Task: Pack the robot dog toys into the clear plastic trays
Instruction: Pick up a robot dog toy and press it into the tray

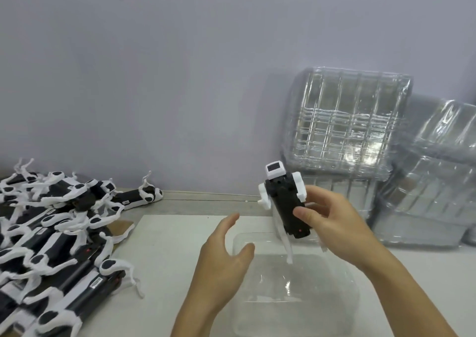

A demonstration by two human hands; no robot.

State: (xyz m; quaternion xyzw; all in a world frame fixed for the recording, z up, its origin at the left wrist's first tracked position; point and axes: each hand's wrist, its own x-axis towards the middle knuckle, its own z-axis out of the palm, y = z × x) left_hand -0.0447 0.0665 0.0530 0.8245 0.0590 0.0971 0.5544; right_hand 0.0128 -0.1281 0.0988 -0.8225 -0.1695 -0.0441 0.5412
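One robot dog toy (284, 202) held over one clear plastic tray (296, 282).

Gripped in the right hand (332, 223), fingers curled round its black body, the toy hangs head-up above the tray's far edge, probably being turned to fit the moulded recess. Beside the tray's near-left corner, the left hand (224, 259) hovers wide and empty, likely ready to steady it. Unpacked dogs (56, 233) lie heaped at nine o'clock; spare tray stacks (347, 122) lean at two o'clock, blocking nothing.

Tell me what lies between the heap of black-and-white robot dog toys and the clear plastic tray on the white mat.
In the head view, only bare white mat separates the heap from the tray; the open left hand hovers over the tray's left edge.
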